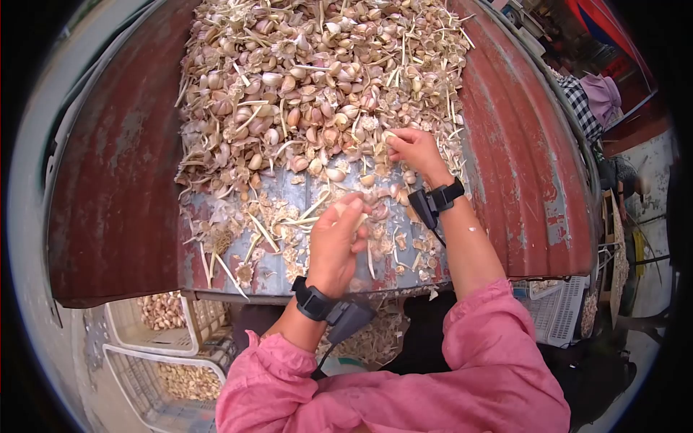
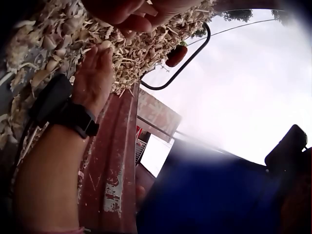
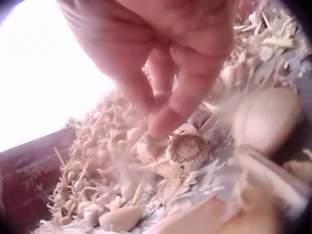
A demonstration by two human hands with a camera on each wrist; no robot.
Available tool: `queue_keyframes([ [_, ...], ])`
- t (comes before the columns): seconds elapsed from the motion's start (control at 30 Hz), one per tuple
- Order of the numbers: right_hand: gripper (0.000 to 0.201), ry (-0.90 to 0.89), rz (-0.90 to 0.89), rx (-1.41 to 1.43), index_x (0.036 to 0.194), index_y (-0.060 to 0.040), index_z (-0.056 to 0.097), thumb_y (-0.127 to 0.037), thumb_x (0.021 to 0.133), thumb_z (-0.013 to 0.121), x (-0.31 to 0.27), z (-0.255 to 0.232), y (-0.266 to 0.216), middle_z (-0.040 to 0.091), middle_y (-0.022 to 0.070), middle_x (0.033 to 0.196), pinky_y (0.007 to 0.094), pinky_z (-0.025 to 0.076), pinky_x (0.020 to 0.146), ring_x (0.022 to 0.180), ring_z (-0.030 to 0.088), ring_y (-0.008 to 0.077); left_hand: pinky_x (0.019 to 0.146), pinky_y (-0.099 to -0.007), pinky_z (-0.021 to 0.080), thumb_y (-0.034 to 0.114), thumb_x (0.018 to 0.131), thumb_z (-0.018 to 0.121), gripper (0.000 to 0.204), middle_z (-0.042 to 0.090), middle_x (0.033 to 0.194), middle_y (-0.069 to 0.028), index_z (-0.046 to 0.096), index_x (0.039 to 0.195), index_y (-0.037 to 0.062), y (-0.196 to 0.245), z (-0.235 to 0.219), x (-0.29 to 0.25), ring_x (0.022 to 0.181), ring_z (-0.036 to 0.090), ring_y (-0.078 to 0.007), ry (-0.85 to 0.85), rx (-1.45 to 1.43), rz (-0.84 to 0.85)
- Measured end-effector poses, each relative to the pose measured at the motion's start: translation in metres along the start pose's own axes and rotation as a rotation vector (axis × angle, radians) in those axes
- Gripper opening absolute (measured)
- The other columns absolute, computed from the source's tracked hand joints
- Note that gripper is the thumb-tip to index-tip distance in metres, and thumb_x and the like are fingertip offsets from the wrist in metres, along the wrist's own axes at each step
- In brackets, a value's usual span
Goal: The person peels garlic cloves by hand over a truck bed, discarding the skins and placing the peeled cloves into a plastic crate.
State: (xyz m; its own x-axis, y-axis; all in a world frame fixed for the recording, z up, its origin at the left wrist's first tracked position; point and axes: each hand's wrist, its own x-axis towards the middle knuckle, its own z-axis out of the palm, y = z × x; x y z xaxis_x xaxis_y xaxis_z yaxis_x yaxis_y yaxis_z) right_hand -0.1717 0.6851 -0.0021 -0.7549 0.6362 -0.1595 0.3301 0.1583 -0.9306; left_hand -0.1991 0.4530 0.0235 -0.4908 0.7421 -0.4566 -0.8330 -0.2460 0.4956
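Observation:
A large heap of garlic cloves, stalks and husks (image 1: 289,94) covers the middle of a metal surface. At the heap's near edge, the right hand (image 1: 422,153) pinches a small pale piece (image 1: 388,136) between thumb and fingertips. In the right wrist view that hand (image 3: 161,63) reaches down over the heap, close to a round root end (image 3: 187,147). The left hand (image 1: 336,242), nearer the body, has its fingers curled round a pale piece, mostly hidden by the fingers. In the left wrist view, the left hand's fingers (image 2: 134,22) show at the top.
Red, worn corrugated metal (image 1: 123,159) flanks the heap. Below the near edge are a crate of garlic (image 1: 189,325) and another crate (image 1: 119,361) at left, and a pale crate (image 1: 559,310) at right. Another person in a checked top (image 1: 580,108) is at upper right.

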Motion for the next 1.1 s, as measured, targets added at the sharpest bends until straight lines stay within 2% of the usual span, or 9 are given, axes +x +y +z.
queue_keyframes([
  [0.07, 0.016, -0.099, -0.009, 0.398, 0.088, 0.0041, 0.061, -0.01, 0.08, 0.058, -0.061, 0.01, -0.036, 0.061, 0.0063, 0.082, 0.0199, 0.049, 0.061, 0.069, 0.059, 0.0103, 0.042, -0.0141, 0.03, 0.019, 0.084, 0.055, 0.026, 0.056, 0.082, -0.0011, 0.05, 0.104, 0.004, 0.004, 0.004, -0.004, 0.054, 0.043, -0.0046, -0.003, 0.051, 0.012],
  [0.2, 0.015, -0.16, -0.096, 0.447, 0.09, 0.0035, 0.06, -0.008, 0.081, 0.058, -0.114, 0.033, -0.04, 0.059, 0.0053, 0.084, 0.0201, 0.049, 0.062, 0.069, 0.058, 0.0108, 0.044, -0.0143, 0.028, 0.024, 0.083, 0.057, 0.029, 0.057, 0.077, 0.0007, 0.053, 0.103, 0.0025, 0.001, 0.006, -0.007, 0.052, 0.041, -0.0036, -0.061, 0.136, 0.011],
  [0.3, 0.017, -0.1, -0.423, 0.319, 0.094, 0.0031, 0.058, -0.007, 0.081, 0.058, -0.125, 0.04, -0.035, 0.056, 0.004, 0.081, 0.0206, 0.049, 0.062, 0.069, 0.056, 0.0096, 0.043, -0.0145, 0.027, 0.024, 0.083, 0.057, 0.027, 0.057, 0.078, -0.0004, 0.055, 0.098, 0.0023, -0.005, 0.002, -0.006, 0.051, 0.039, -0.0028, -0.15, 0.125, -0.011],
  [0.4, 0.016, -0.169, -0.388, 0.275, 0.094, 0.0028, 0.057, -0.007, 0.082, 0.057, -0.128, 0.034, -0.034, 0.054, 0.0035, 0.079, 0.0211, 0.049, 0.061, 0.068, 0.055, 0.008, 0.043, -0.015, 0.027, 0.024, 0.084, 0.056, 0.023, 0.057, 0.076, -0.0015, 0.055, 0.093, 0.0031, -0.012, 0.006, -0.007, 0.05, 0.039, -0.0031, -0.135, 0.173, 0.05],
  [0.6, 0.015, -0.107, 0.064, 0.687, 0.084, -0.0008, 0.052, -0.016, 0.087, 0.05, -0.132, 0.034, -0.028, 0.055, 0.0051, 0.078, 0.0218, 0.048, 0.057, 0.064, 0.054, 0.0082, 0.044, -0.0166, 0.03, 0.023, 0.087, 0.051, 0.021, 0.058, 0.077, -0.0028, 0.054, 0.093, 0.0032, -0.017, 0.013, -0.007, 0.051, 0.041, -0.0048, -0.125, 0.177, 0.069],
  [0.67, 0.014, -0.177, 0.142, 1.173, 0.088, -0.0037, 0.049, -0.017, 0.087, 0.048, -0.125, 0.023, -0.018, 0.054, 0.005, 0.077, 0.0225, 0.048, 0.055, 0.061, 0.053, 0.0096, 0.045, -0.0169, 0.031, 0.018, 0.087, 0.05, 0.016, 0.058, 0.082, -0.0052, 0.051, 0.093, 0.0029, -0.02, 0.01, -0.002, 0.055, 0.044, -0.0068, -0.174, 0.035, 0.064],
  [0.8, 0.01, -0.014, 0.223, 0.956, 0.089, -0.0049, 0.048, -0.013, 0.085, 0.049, -0.119, -0.001, -0.037, 0.052, 0.0037, 0.077, 0.0207, 0.043, 0.049, 0.059, 0.048, 0.0085, 0.044, -0.017, 0.03, 0.022, 0.088, 0.048, 0.019, 0.056, 0.084, -0.005, 0.051, 0.092, 0.0032, -0.019, 0.006, 0.001, 0.054, 0.042, -0.0069, -0.163, -0.057, 0.004],
  [1.0, 0.02, -0.159, 0.232, 0.624, 0.083, -0.0041, 0.05, -0.022, 0.089, 0.046, -0.126, 0.016, -0.028, 0.044, -0.0022, 0.065, 0.0161, 0.022, 0.038, 0.045, 0.032, 0.0017, 0.041, -0.0181, 0.028, 0.026, 0.089, 0.046, 0.023, 0.051, 0.078, -0.0033, 0.049, 0.09, 0.0033, -0.022, -0.003, 0.006, 0.049, 0.036, -0.0068, -0.164, -0.301, -0.227],
  [1.1, 0.023, -0.1, 0.301, 0.797, 0.082, -0.0036, 0.05, -0.024, 0.09, 0.044, -0.124, 0.018, -0.029, 0.039, -0.0047, 0.06, 0.016, 0.02, 0.036, 0.042, 0.028, 0.0, 0.041, -0.0187, 0.028, 0.027, 0.089, 0.046, 0.024, 0.05, 0.077, -0.0031, 0.049, 0.09, 0.0033, -0.024, -0.003, 0.007, 0.048, 0.036, -0.0071, -0.127, -0.283, -0.22],
])
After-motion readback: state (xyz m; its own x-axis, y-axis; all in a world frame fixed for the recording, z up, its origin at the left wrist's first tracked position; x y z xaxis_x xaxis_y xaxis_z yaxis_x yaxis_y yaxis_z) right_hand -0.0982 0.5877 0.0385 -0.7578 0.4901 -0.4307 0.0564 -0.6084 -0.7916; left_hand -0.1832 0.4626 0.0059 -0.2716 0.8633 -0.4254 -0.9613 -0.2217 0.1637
